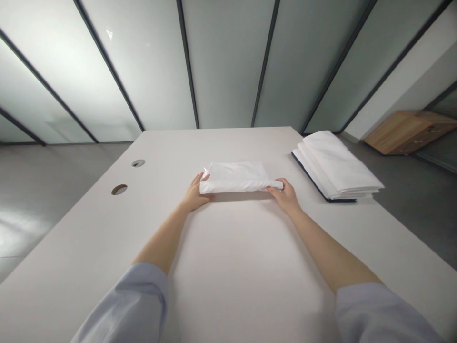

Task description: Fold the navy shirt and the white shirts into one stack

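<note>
A flat, thin white plastic bag [237,176] lies across the middle of the table, its near edge thick and rounded like a rolled fold. At the left end of this fold, my left hand [195,194] is closed around it, with fingers at the far side and thumb along the near side. My right hand [284,196] pinches the right end, which sticks out past the flatter part behind. Whether anything is inside the bag I cannot tell.
On the right of the white table [250,267], a stack of folded white cloth [339,164] rests on a dark blue flat piece [310,178]. Two round holes [119,189] pierce the tabletop at left. Frosted glass panels stand behind; a wooden cabinet [407,133] is at far right.
</note>
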Demonstrator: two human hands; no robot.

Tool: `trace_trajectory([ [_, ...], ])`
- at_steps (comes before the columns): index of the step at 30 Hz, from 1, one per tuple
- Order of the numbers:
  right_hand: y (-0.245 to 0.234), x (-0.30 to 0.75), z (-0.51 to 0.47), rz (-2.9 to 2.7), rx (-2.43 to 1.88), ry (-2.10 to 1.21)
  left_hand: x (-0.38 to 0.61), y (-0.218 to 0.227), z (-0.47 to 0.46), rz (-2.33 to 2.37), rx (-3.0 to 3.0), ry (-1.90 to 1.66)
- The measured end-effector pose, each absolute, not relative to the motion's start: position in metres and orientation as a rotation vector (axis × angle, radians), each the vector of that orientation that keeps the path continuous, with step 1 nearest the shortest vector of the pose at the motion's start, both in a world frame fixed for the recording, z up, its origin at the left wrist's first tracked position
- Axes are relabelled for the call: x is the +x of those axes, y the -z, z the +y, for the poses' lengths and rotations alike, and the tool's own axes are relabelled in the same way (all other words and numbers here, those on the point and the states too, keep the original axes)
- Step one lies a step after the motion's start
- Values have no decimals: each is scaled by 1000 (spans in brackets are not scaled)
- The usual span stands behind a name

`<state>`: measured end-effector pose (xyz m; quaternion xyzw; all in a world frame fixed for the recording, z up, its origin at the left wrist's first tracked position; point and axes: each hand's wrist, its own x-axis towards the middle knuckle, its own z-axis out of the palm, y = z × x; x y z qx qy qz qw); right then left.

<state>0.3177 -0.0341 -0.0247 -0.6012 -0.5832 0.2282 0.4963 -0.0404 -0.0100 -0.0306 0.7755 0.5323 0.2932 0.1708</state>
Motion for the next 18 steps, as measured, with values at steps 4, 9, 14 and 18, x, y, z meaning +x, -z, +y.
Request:
trace_trajectory([
  [4,21,309,-44,-1531,-1413,-543,-38,37,-8,1397,1764,-970],
  [9,29,313,-45,-1713,-1281,-570,-43,36,-2,1436,1574,-1103],
  [14,40,318,-40,-1835,-1338,-613,-44,37,-1,1385,1579,-1137],
  [18,42,317,-37,-1807,-1305,-639,-48,44,-2,1292,1739,-1095],
])
